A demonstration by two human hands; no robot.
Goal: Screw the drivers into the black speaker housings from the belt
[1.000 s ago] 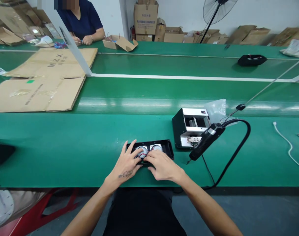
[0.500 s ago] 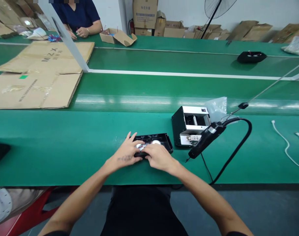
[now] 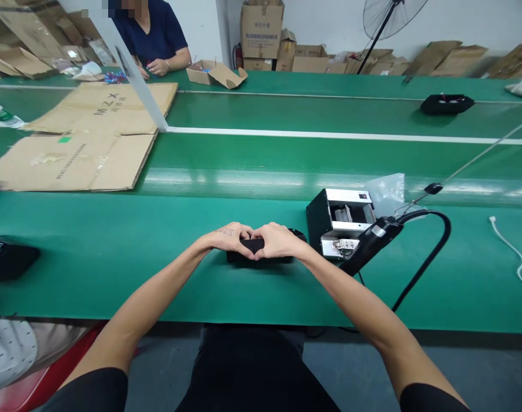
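A black plastic speaker housing (image 3: 256, 253) lies on the green table (image 3: 115, 257) straight ahead of me. My left hand (image 3: 229, 237) curls over its left top edge. My right hand (image 3: 276, 240) curls over its right top edge, and the fingertips of both meet above the middle. The two round speaker drivers inside are hidden by my hands. Just right of the housing stands a black and white open box unit (image 3: 340, 220). A black corded electric screwdriver (image 3: 370, 243) leans against it.
Flattened cardboard sheets (image 3: 80, 137) lie at the far left. A black object (image 3: 7, 260) sits at the left edge. Another black housing (image 3: 446, 104) rests far right, beyond the white divider strip (image 3: 329, 135). A white cable (image 3: 510, 246) trails at right. A person in dark blue (image 3: 151, 37) works across the table.
Both hands slid forward with the housing, away from me. They went from lying flat on the drivers to curling over the housing's top, and the drivers are now covered.
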